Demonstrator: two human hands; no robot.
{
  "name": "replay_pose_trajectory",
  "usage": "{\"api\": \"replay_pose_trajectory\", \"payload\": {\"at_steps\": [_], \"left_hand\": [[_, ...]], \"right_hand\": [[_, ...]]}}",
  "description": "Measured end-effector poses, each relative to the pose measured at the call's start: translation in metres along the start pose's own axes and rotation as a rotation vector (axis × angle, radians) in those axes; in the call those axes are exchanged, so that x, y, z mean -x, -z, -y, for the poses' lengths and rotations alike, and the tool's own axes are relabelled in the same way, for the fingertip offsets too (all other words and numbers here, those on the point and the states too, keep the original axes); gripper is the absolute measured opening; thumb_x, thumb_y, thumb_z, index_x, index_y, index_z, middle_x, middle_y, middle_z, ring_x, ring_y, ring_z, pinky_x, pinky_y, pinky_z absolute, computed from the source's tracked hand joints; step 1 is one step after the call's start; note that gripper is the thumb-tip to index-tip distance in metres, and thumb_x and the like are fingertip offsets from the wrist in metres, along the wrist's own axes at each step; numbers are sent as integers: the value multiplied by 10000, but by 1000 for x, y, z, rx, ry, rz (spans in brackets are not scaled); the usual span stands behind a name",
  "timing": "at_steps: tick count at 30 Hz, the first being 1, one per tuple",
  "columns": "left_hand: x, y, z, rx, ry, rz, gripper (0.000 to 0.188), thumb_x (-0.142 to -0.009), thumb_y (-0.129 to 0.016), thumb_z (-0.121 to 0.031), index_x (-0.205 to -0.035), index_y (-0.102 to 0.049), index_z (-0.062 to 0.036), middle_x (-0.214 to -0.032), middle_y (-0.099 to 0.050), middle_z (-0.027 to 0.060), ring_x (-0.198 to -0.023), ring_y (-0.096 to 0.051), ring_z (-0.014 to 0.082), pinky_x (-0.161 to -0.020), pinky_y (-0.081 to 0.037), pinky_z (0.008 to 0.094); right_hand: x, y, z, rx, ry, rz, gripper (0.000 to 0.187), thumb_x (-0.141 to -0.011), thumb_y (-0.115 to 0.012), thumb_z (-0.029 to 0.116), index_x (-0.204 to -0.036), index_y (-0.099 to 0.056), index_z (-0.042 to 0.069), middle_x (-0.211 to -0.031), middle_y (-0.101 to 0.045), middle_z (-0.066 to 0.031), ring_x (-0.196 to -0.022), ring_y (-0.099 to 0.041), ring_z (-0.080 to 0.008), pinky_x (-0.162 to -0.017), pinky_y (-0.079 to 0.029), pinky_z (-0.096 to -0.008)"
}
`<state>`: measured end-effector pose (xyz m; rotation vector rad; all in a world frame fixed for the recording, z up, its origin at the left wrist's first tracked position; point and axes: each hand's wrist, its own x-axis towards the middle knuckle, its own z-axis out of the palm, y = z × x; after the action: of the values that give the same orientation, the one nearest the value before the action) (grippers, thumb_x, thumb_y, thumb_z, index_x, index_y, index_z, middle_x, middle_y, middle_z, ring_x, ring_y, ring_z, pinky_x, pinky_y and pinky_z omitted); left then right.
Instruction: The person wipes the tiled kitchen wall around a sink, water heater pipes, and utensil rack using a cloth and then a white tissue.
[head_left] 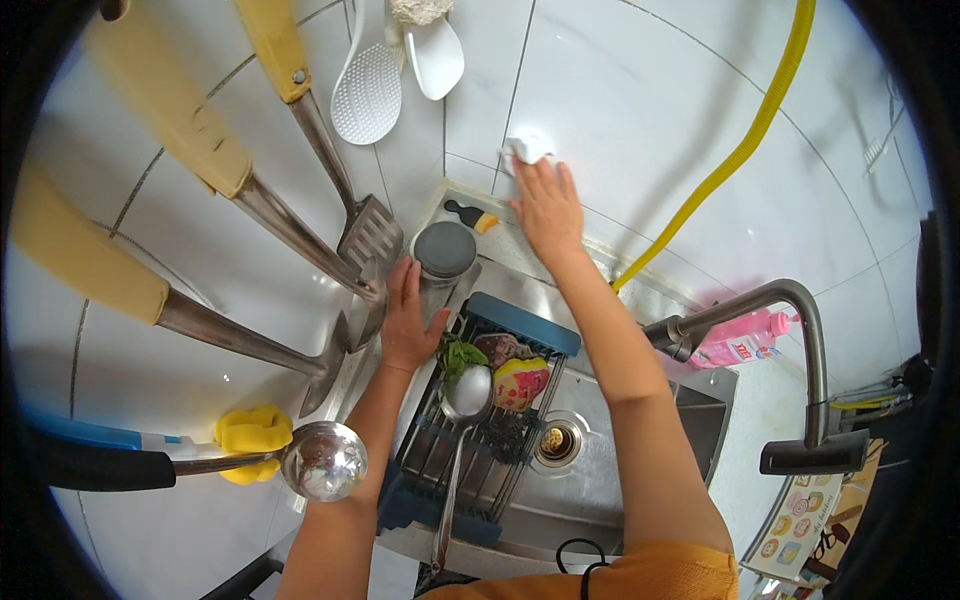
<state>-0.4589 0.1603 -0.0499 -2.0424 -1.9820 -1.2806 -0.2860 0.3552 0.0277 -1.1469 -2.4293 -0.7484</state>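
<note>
High on the white tiled wall point(640, 110), my right hand point(548, 212) holds a crumpled white cloth point(530, 148) under its fingertips, pressed to the tiles. The cloth looks thin; whether it is fabric or paper I cannot tell. My left hand point(405, 325) rests with fingers stretched and thumb apart at the sink's left edge, close beside a clear jar with a grey lid point(445, 250). A small basting brush point(470, 216) with a black handle and orange bristles lies on the ledge behind the jar.
A blue drying rack point(520, 320) with a large spoon point(467, 392), green leaves and a sponge spans the steel sink point(580, 490). Spatulas point(372, 235) and a ladle point(325, 461) hang at left. A grey faucet point(800, 300), pink bottle point(740, 338) and yellow hose point(720, 175) stand right.
</note>
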Motion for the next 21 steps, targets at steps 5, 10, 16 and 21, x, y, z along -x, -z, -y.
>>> {"api": "replay_pose_trajectory", "payload": {"at_steps": [5, 10, 16, 21], "left_hand": [[2, -1, 3, 7, -20, -28, 716, -883, -538, -388, -1378, -254, 43, -1405, -271, 236, -1292, -298, 404, -1047, -289, 416], [1, 1, 2, 75, -16, -49, 722, -889, -524, -407, -1392, -237, 24, -1416, -260, 234, -1302, -288, 403, -1046, -292, 414], [1, -2, -1, 23, -11, -62, 693, -892, -515, -407, -1373, -274, 31, -1393, -295, 228, -1276, -319, 396, -1037, -295, 428], [-3, -5, 0, -1, -36, -103, 662, -898, -500, -414, -1346, -325, 41, -1352, -356, 220, -1234, -360, 386, -1026, -291, 447]], "right_hand": [[11, -2, -6, 18, 19, -57, 633, -812, -602, 328, -1358, -397, 82, -1348, -417, -14, -1265, -357, -197, -1084, -232, -397], [55, 17, -27, 49, -106, 19, 610, -799, -620, 297, -1336, -427, 84, -1404, -351, 26, -1207, -381, -180, -1049, -255, -424], [19, 15, -9, -34, -32, -49, 619, -803, -610, 319, -1332, -422, 59, -1399, -337, 27, -1222, -355, -180, -1050, -258, -399], [9, -6, -6, 51, 151, -35, 635, -793, -608, 315, -1340, -406, 63, -1300, -423, -13, -1215, -356, -193, -1055, -258, -393]]}}
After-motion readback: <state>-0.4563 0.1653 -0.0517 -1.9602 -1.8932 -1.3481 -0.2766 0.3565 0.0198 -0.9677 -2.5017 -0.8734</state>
